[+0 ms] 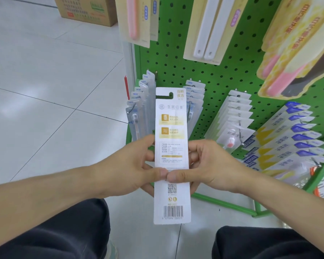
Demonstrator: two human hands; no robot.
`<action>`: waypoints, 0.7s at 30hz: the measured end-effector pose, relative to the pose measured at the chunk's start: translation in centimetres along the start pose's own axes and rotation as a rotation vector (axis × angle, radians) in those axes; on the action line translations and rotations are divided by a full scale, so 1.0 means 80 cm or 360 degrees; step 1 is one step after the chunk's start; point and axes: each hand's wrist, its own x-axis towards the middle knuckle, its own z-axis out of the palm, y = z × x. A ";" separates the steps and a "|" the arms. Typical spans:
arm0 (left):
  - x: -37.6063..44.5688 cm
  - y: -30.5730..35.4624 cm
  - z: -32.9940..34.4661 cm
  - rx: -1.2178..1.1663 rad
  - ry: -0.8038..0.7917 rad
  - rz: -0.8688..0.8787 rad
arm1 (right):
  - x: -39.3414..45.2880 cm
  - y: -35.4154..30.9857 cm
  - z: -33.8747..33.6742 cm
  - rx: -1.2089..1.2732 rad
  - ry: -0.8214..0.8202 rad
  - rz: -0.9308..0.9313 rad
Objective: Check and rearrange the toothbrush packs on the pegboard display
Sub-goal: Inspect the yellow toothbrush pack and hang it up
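— How were the hands set?

— Both gripped one toothbrush pack (171,156), held upright with its printed back toward the camera. The left hand (137,165) curled round the pack's left edge, the right hand (206,163) round the right edge. The two thumbs pressed the face and touched each other at the middle, just above the square code. The other fingers went behind the card.

— And where was the pack?

— Off its hook, in front of the lower left part of the green pegboard (223,68), above the person's dark-trousered knees. Its hang slot at the top overlapped the hanging rows behind it.

— What room was there around it?

— Pale tiled floor (45,90) lay open to the left. The board's left edge stood just behind the pack's top, and the green base frame (223,202) ran along the floor at the right.

— How many things hung there?

— Four lower rows of packs: a grey-clear row (138,101) at the left, another (195,98) just right of the held pack, a clear row (234,116), and a blue-and-yellow row (288,139) at the far right. Exact counts within the rows I could not tell. Larger cream packs (206,28) hung above. One cardboard box (86,10) sat on the floor, far back.
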 end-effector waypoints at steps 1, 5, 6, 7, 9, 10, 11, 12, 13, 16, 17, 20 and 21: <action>0.000 0.000 0.001 0.0019 -0.0036 -0.0006 | 0.000 -0.001 0.000 0.0014 0.0030 -0.0012; 0.003 0.000 0.003 -0.0023 -0.0020 -0.0033 | 0.000 -0.001 -0.002 0.0022 0.0040 -0.0003; 0.005 0.000 0.003 -0.0027 0.0039 -0.0025 | 0.000 0.000 -0.002 0.0005 0.0010 0.0010; 0.007 0.000 0.003 -0.0032 0.0106 -0.0018 | 0.000 0.001 -0.002 -0.0011 -0.0030 0.0028; 0.009 0.002 0.002 -0.0024 0.0184 -0.0009 | -0.001 0.002 -0.001 -0.0036 -0.0107 0.0064; 0.009 0.003 0.002 -0.0011 0.0181 -0.0001 | -0.001 0.002 0.000 -0.0045 -0.0126 0.0073; 0.009 0.003 0.002 0.0000 0.0161 0.0009 | -0.001 0.002 -0.001 -0.0054 -0.0129 0.0073; 0.009 0.004 0.002 0.0006 0.0140 0.0016 | -0.001 0.003 -0.002 -0.0067 -0.0122 0.0065; 0.008 0.004 0.002 0.0012 0.0124 0.0023 | -0.001 0.003 -0.004 -0.0081 -0.0103 0.0050; 0.008 0.004 0.003 0.0088 0.0065 0.0063 | 0.001 0.005 -0.009 -0.0075 0.0014 -0.0027; 0.008 0.004 0.004 0.0113 0.0042 0.0073 | 0.002 0.006 -0.010 -0.0063 0.0052 -0.0053; 0.008 0.003 0.006 0.0142 -0.0004 0.0054 | 0.003 0.005 -0.013 0.0022 0.0113 -0.0110; 0.008 0.003 0.007 0.0146 -0.0021 0.0041 | 0.004 0.006 -0.014 0.0047 0.0127 -0.0122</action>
